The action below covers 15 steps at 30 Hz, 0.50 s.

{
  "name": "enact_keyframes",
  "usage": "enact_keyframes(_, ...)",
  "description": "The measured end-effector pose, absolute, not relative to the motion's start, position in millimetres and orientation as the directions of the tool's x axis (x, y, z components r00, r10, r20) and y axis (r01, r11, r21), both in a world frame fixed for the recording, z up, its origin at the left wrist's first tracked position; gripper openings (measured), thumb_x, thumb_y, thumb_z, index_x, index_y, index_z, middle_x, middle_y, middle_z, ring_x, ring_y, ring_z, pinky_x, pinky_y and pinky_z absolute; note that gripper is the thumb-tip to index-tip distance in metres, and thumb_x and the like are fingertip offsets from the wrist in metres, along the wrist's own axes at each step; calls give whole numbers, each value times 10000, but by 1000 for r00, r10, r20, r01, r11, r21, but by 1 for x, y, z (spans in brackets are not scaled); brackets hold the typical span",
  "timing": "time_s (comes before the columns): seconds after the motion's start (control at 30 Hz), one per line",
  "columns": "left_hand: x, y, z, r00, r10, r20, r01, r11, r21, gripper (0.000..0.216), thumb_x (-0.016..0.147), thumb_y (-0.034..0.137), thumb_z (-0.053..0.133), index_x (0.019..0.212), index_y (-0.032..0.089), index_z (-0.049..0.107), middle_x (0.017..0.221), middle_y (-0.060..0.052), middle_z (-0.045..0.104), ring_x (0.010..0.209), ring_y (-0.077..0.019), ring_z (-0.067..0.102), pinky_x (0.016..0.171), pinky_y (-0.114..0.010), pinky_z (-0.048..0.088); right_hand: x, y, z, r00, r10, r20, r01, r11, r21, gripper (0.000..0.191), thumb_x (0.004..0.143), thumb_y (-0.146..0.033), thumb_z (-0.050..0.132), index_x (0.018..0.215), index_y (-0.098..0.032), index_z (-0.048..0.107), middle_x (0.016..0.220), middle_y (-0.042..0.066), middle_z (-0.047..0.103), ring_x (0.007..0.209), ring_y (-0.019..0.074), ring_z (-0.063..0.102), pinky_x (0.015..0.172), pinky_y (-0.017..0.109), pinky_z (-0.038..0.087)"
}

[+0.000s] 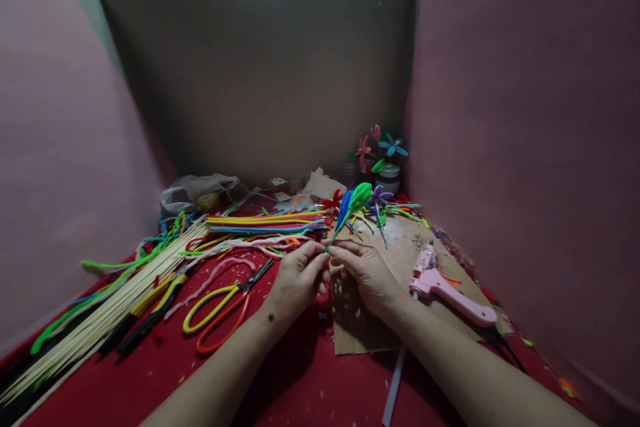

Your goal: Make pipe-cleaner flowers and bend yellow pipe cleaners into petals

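A pipe-cleaner flower [354, 203], blue with a green petal or leaf, tilts up to the right between my two hands. My left hand [303, 271] pinches the lower end of its stem, thumb against fingers. Close beside it, my right hand [364, 272] also pinches the stem, the fingertips of both hands nearly touching. Part of the stem's end is hidden by the fingers. Below and right of the hands lies a brown cardboard sheet [350, 333]. Scissors [220, 310] with yellow and red handles rest on the red cloth, left of my left hand.
A pink glue gun [450, 290] with a glue stick lies on the cardboard at right. Pliers [159, 303], wooden sticks [115, 297] and loose pipe cleaners [265, 223] spread leftward. Finished flowers [393, 145] stand by a jar [388, 177] at the back. Walls enclose the sides.
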<state>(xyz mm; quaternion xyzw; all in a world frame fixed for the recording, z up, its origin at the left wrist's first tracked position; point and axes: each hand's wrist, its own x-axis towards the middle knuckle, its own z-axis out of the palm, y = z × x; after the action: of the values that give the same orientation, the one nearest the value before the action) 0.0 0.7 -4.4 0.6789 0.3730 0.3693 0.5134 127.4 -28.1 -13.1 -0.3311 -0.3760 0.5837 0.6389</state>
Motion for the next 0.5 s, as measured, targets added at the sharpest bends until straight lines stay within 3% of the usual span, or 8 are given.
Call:
enact_keyframes(0.13,-3,6,-4,538,843,3,-38,21,999,210,768,357,567,752,152,522,501,40,541,330,-54,425,290,-140,288,129,-27,-12,7,999,39,-492,37,-870,201,630,-252,701,812,-169,718,600,-6,650,453,83,524,443,197,371)
enact_keyframes(0.3,-7,10,-5,665,743,-78,-137,224,965,226,758,364,594,775,148,526,467,85,437,273,-8,254,263,-132,227,128,-26,-14,-27,988,155,-507,121,-854,199,655,-260,683,824,-158,714,656,14,663,557,113,576,573,242,446)
enact_keyframes(0.4,-5,8,-4,628,778,-19,-58,71,996,230,805,384,519,759,159,510,500,69,453,300,-27,301,296,-155,270,128,-25,-16,12,988,155,-524,138,-841,199,653,-265,685,818,-157,710,649,12,656,538,114,560,557,249,435)
enact_keyframes(0.5,-4,4,-9,486,840,241,201,-376,905,187,822,333,482,765,164,536,580,19,533,430,-71,457,432,-190,374,127,-25,-18,89,991,96,-512,128,-849,196,637,-281,700,785,-152,706,633,6,646,512,96,524,499,218,381)
